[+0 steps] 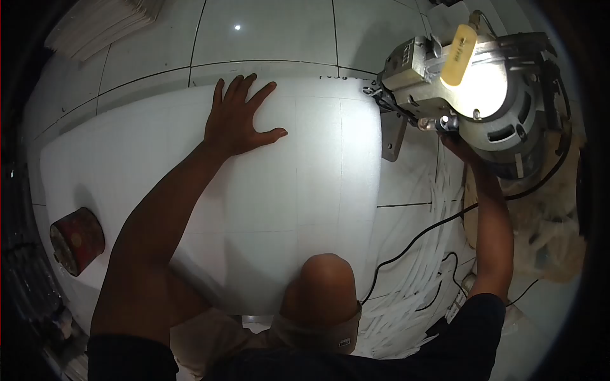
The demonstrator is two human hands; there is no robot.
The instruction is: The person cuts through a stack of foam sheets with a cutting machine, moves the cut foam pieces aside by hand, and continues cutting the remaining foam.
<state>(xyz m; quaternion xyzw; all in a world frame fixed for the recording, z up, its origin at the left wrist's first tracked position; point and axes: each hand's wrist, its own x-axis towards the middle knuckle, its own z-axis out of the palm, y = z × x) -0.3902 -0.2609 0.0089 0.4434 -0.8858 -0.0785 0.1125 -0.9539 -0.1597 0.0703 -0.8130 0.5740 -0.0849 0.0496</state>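
A large white sheet (267, 197), foam-like and marked with faint ruled lines, lies across the tiled floor in front of me. My left hand (238, 120) rests flat near its far edge, with the fingers spread. At the sheet's right edge stands an electric cutting machine (515, 133), with a yellow handle (460, 56), a lit lamp area and a metal base plate (394, 136). My right hand (452, 143) reaches in under the machine's body, close to a small metal fitting; its fingers are hidden behind the machine.
A red tin (77, 241) sits on the sheet at the left. White offcut strips (406, 305) litter the floor tiles to the right. A black cable (419, 236) runs from the machine towards my knee. A stack of sheets (95, 25) stands at the far left.
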